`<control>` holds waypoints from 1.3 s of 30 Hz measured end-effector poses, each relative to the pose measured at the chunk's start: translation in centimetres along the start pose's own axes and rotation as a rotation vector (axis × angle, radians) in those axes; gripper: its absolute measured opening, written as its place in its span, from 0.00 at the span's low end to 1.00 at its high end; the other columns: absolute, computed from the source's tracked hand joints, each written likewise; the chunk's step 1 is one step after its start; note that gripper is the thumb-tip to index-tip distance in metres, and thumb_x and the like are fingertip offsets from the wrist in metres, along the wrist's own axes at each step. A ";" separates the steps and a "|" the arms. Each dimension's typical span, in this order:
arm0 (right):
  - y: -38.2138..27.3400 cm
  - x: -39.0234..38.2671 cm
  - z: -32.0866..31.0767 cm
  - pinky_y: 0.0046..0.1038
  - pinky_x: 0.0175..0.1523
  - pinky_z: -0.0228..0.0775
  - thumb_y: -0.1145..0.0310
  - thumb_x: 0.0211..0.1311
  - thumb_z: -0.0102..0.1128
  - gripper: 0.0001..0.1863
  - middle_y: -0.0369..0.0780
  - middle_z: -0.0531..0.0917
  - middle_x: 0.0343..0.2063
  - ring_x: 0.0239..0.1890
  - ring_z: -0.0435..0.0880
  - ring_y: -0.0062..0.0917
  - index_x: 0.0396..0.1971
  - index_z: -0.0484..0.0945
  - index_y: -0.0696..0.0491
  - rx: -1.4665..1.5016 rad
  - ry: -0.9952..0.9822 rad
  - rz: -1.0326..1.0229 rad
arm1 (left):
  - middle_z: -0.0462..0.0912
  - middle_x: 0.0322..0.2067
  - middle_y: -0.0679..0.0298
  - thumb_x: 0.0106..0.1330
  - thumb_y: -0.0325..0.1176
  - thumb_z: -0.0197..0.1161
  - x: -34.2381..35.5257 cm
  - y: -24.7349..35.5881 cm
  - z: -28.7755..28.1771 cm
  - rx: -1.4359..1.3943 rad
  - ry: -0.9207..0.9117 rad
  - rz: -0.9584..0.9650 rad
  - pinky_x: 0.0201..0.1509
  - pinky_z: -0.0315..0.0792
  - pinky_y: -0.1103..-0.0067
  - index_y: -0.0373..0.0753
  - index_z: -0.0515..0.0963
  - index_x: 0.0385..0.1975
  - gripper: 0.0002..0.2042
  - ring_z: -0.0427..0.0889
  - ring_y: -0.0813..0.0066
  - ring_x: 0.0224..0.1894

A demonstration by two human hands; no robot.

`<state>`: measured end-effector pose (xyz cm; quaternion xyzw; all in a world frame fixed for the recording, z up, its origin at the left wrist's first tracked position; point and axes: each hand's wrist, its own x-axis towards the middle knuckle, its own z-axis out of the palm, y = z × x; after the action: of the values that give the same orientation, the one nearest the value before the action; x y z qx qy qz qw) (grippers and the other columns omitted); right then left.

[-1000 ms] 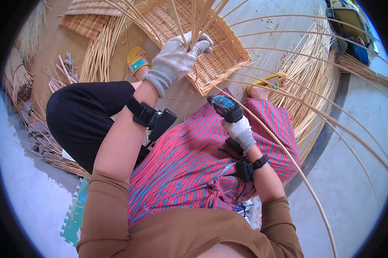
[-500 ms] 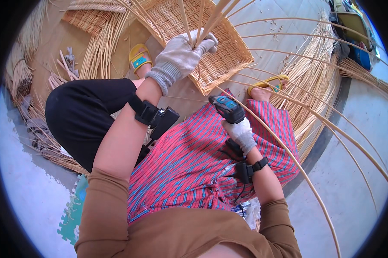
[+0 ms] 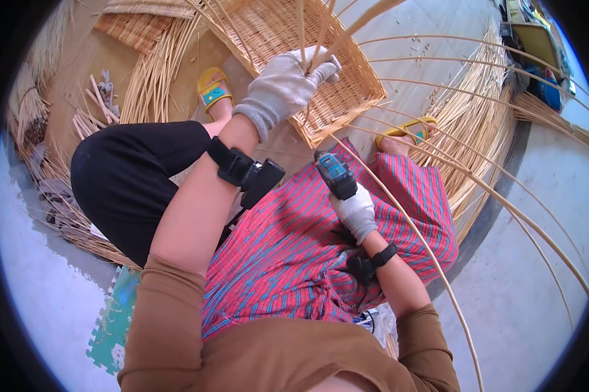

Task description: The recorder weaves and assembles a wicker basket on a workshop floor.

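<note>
A rectangular woven wicker basket point(image 3: 342, 78) lies in front of me, with long pale rods point(image 3: 438, 151) fanning out from its right side. Over its near left edge, my left hand point(image 3: 288, 85), in a whitish knit glove, is closed around a few upright rods point(image 3: 324, 36). Close to my body, my right hand point(image 3: 356, 210), also gloved, grips a teal and black cordless power tool point(image 3: 334, 171), its exact kind unclear. The tool is held above my striped cloth, just short of the basket's near corner and apart from it. Its handle is hidden.
Loose canes point(image 3: 480, 124) lie in a large pile at the right, with another bundle point(image 3: 156, 81) at the left. A woven panel point(image 3: 130, 31) rests at the far left. My feet, in yellow sandals point(image 3: 211, 88), flank the basket. A green foam mat point(image 3: 114, 320) lies at the lower left.
My left hand has shifted slightly right with the rods, which now lean more to the right. The power tool and my right hand have moved a little left and nearer to me.
</note>
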<state>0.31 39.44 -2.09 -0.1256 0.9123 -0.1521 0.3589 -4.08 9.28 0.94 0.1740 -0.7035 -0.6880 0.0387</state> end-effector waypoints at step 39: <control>-0.3 -3.9 -4.3 0.33 0.38 0.79 0.70 0.58 0.67 0.12 0.41 0.88 0.27 0.29 0.87 0.31 0.42 0.83 0.54 0.421 0.081 -0.057 | 0.88 0.38 0.65 0.73 0.30 0.61 -0.2 -1.7 1.3 0.015 0.061 0.078 0.51 0.77 0.81 0.40 0.84 0.46 0.08 0.85 0.79 0.43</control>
<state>0.14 41.28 3.48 -0.0674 0.8702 -0.3542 0.3357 -3.94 10.55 -0.76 0.1678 -0.7134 -0.6750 0.0855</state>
